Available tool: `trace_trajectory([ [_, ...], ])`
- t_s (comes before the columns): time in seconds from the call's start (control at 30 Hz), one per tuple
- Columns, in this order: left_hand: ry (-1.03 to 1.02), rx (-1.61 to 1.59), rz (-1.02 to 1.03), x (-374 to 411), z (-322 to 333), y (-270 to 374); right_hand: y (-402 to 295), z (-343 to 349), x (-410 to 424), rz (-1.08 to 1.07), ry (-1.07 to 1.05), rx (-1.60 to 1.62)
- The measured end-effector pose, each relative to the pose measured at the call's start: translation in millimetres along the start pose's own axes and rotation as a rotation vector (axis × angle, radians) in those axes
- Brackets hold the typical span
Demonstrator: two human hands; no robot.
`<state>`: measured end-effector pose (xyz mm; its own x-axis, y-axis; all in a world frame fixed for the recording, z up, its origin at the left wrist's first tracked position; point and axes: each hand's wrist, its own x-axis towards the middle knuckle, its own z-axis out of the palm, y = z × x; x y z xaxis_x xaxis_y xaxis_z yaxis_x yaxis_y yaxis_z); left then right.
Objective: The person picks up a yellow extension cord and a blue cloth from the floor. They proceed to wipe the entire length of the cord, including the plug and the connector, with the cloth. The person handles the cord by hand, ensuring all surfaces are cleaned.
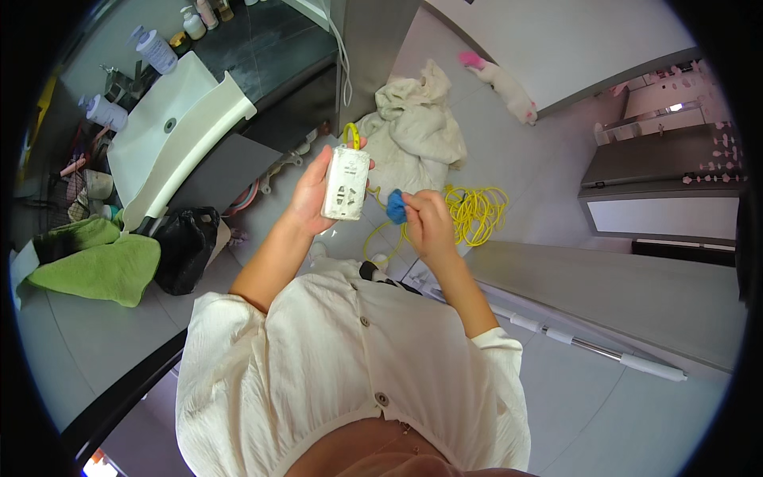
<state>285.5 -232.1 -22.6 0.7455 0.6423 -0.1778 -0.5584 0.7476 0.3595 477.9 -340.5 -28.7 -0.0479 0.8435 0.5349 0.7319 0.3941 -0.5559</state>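
Observation:
My left hand holds a white extension socket block with dark slots, its face turned up to me. Dirt or wear roughens the casing, and it bears some writing. A yellow cord bends out of its far end. To the right, my right hand pinches a crumpled blue cloth, apart from the block. Beyond that hand, a tangled coil of yellow cable lies on the tiled floor; whether it joins the block's cord is partly hidden.
A cream blanket is heaped on the floor ahead. At left stand a white washbasin, a green towel and a black plastic bag. A plush toy lies by the far wall; a telescopic pole lies at right.

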Motion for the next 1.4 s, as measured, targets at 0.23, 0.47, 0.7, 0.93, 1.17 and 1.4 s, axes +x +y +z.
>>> trace_trajectory([
  [0.23,0.042,0.023,-0.073,-1.7,6.5,-15.9,-16.2,20.2,7.6,-0.093,-0.162,0.054],
  [0.47,-0.025,0.052,-0.094,-11.6,2.1,-6.5,16.0,-5.7,-7.0,0.834,0.158,1.364],
  [0.7,-0.057,-0.098,-0.143,-10.6,-22.2,-17.1,-4.4,-22.4,13.8,0.711,0.054,1.708],
  [0.93,0.173,0.128,-0.194,-11.3,-23.3,-20.7,-36.2,-11.4,53.8,0.293,-0.095,0.818],
  [1.17,0.261,0.247,-0.082,-13.7,-29.4,-31.4,-50.9,31.9,40.3,-0.183,-0.288,0.156],
  [1.4,0.333,0.252,-0.094,-12.6,-37.2,-23.4,-49.0,40.2,35.5,-0.313,-0.252,0.198],
])
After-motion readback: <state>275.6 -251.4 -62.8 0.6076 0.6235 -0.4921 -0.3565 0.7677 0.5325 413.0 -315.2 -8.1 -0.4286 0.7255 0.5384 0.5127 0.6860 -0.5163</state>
